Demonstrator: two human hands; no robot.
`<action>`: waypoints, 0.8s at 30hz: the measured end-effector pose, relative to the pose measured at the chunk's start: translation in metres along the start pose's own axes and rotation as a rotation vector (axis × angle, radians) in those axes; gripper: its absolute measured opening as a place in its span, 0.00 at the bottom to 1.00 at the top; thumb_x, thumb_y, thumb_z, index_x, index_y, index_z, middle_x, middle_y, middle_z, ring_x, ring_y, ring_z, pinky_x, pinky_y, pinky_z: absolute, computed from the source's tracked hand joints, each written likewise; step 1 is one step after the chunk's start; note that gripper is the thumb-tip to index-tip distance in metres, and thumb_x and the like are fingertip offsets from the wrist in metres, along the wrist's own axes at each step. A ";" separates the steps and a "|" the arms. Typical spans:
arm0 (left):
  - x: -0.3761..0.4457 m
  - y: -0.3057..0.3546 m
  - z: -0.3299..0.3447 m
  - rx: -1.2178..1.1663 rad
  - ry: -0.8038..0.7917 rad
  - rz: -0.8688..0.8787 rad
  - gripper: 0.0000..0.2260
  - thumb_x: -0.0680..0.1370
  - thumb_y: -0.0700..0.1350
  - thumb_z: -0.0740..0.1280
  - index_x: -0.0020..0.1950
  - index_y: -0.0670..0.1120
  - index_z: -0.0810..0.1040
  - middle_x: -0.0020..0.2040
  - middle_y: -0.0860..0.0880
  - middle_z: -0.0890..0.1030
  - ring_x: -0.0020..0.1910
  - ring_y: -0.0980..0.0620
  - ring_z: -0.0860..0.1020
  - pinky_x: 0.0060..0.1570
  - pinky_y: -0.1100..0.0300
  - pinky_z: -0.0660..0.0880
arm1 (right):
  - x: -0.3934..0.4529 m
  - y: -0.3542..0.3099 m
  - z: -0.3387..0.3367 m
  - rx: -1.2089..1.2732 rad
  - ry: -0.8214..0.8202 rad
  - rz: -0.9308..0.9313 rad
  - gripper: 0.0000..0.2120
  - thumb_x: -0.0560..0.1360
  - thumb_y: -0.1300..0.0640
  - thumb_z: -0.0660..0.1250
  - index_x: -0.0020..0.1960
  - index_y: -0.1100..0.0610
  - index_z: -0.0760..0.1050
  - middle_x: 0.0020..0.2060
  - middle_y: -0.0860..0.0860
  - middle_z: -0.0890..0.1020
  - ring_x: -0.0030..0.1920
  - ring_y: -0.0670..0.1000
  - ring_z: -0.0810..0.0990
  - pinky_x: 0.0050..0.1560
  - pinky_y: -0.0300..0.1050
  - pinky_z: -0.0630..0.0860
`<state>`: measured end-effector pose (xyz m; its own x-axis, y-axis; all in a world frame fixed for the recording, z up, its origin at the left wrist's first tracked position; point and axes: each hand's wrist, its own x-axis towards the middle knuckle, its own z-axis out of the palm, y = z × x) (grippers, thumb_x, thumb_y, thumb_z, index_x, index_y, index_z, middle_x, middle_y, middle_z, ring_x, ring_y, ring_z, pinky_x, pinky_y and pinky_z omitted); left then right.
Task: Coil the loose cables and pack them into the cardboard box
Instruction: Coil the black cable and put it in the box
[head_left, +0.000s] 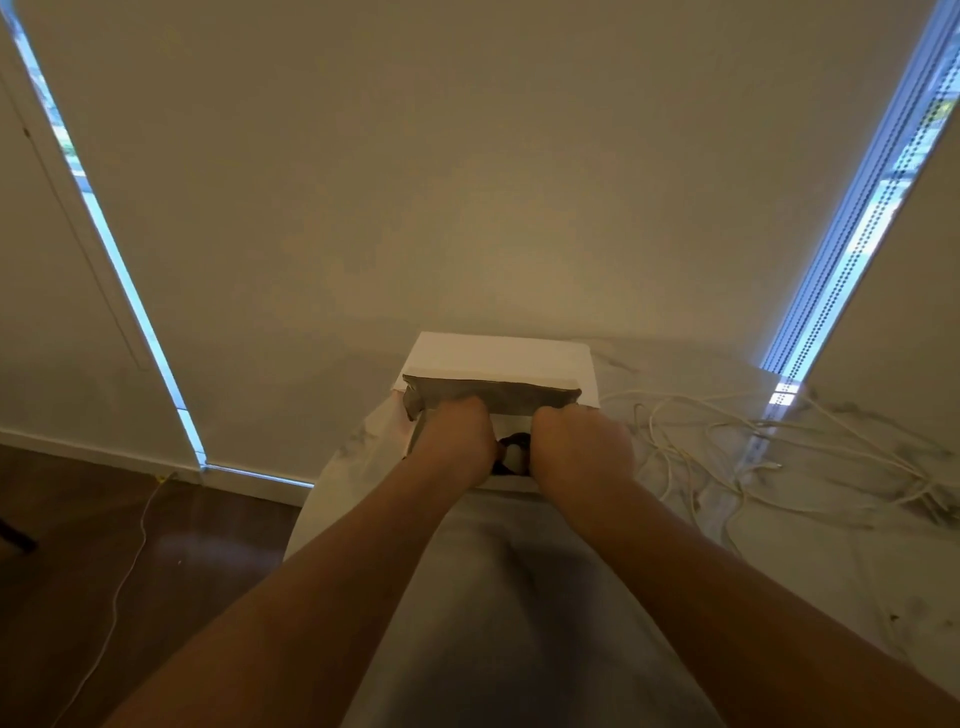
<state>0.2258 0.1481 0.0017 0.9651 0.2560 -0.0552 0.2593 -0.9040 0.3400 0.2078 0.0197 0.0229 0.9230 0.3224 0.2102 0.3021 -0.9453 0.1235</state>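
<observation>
Head view: two bare forearms reach from 6 o'clock toward the centre of a pale marbled tabletop (810, 561).
Left hand (457, 441): knuckles up, fingers curled down over the near edge of the open white-and-brown cardboard box (498, 358); whether its grip closes on the box wall or on something inside, I cannot tell.
Right hand (582, 449): just beside the left, fingers likewise curled into the box mouth; what its grip holds is hidden.
Box contents: between the hands a dark bundle with a pale piece (511, 457) shows, likely a coiled cable already packed, too blurred to be sure.
Box position: dead centre, its flap standing toward 12 o'clock against the wall.
Loose cream cables (727, 441): a tangle spread at 3 o'clock of the box, near it but apart.
Floor cable (130, 561): thin pale cord on the dark wooden floor at 8 o'clock.
Step in hand: probably seating a coil in the box.
Next move: free both hands, reach to 3 o'clock, separate one cable from the tangle and coil it.
</observation>
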 end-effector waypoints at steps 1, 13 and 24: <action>0.000 0.000 -0.001 0.005 0.010 -0.001 0.10 0.75 0.47 0.71 0.39 0.43 0.76 0.42 0.43 0.80 0.42 0.47 0.80 0.37 0.59 0.72 | -0.001 0.001 -0.001 0.010 0.012 -0.002 0.09 0.77 0.54 0.66 0.54 0.56 0.79 0.45 0.54 0.82 0.47 0.55 0.80 0.41 0.45 0.70; -0.064 0.004 -0.014 -0.071 0.309 0.257 0.13 0.81 0.55 0.61 0.46 0.50 0.82 0.41 0.49 0.83 0.38 0.50 0.79 0.38 0.55 0.74 | -0.058 0.058 -0.018 0.438 0.222 0.017 0.17 0.79 0.39 0.57 0.40 0.48 0.76 0.28 0.45 0.75 0.30 0.43 0.74 0.34 0.38 0.70; -0.146 0.061 0.028 -0.369 0.218 0.581 0.15 0.81 0.58 0.60 0.50 0.52 0.83 0.40 0.55 0.82 0.39 0.59 0.78 0.42 0.60 0.76 | -0.129 0.153 -0.010 0.596 0.087 0.197 0.15 0.74 0.39 0.66 0.35 0.47 0.78 0.28 0.45 0.75 0.32 0.42 0.74 0.33 0.41 0.65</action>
<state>0.1017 0.0455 0.0043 0.9037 -0.1339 0.4067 -0.3607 -0.7498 0.5547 0.1321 -0.1660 0.0245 0.9596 0.1183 0.2553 0.2323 -0.8451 -0.4814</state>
